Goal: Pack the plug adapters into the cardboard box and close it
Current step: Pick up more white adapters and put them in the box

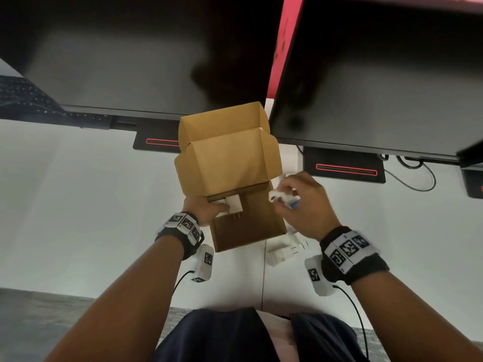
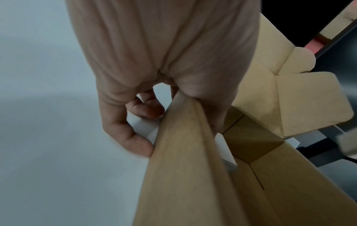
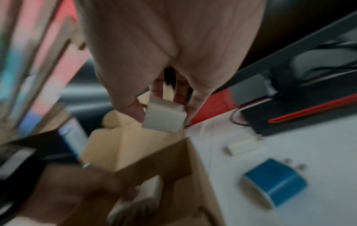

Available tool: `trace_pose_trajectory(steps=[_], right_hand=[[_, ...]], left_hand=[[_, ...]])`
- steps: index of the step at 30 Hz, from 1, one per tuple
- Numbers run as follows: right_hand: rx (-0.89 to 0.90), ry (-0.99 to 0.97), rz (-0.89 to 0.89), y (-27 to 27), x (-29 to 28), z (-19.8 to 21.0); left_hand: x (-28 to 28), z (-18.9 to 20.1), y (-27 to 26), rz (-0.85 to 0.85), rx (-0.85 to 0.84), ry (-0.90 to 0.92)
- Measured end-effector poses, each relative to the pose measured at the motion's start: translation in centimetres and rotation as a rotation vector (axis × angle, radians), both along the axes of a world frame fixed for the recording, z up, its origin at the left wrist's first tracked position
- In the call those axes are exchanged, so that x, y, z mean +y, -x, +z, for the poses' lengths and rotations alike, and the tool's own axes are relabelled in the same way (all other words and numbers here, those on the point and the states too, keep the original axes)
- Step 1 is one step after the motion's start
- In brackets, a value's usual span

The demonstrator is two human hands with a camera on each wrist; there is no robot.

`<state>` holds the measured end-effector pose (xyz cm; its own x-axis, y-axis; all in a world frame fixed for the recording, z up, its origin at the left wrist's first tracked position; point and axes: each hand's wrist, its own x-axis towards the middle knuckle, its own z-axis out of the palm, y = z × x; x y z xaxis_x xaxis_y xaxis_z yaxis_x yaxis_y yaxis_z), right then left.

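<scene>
Two hands at frame centre: our left hand (image 1: 202, 210) grips the box (image 1: 243, 205) wall, our right hand (image 1: 304, 202) pinches a white adapter (image 1: 281, 196).

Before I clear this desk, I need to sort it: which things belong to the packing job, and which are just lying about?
Job:
- brown cardboard box, lid open
- white plug adapter pinched by right hand
- white adapter held in box by left hand
- loose white adapters
- blue-wrapped adapter

Lying about:
- two black monitors
- black keyboard
</scene>
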<state>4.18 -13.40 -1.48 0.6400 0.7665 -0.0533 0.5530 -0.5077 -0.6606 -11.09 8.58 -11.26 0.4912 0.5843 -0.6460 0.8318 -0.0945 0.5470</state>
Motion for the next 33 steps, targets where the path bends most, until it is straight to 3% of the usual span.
trace_pose_trajectory(steps=[4,10,19,27,33], right_hand=[[0.048,0.187,0.252,2.0,2.5,-1.2],[-0.238,0.314,0.423,2.9,4.3,-3.6],[-0.173,0.462,0.374,4.0,4.6,-4.2],[-0.219,0.465,0.433,4.0,4.5,-5.0],[-0.199,0.222,0.276,1.6,2.7,-3.1]], left_hand=[[0.0,-0.1,0.0,-0.007,-0.028,-0.036],[-0.1,-0.5,0.0,-0.013,-0.067,-0.046],[0.0,-0.8,0.0,-0.026,-0.092,-0.038],[0.1,-0.8,0.0,-0.065,-0.084,-0.065],[0.2,-1.0,0.1,-0.06,-0.078,-0.074]])
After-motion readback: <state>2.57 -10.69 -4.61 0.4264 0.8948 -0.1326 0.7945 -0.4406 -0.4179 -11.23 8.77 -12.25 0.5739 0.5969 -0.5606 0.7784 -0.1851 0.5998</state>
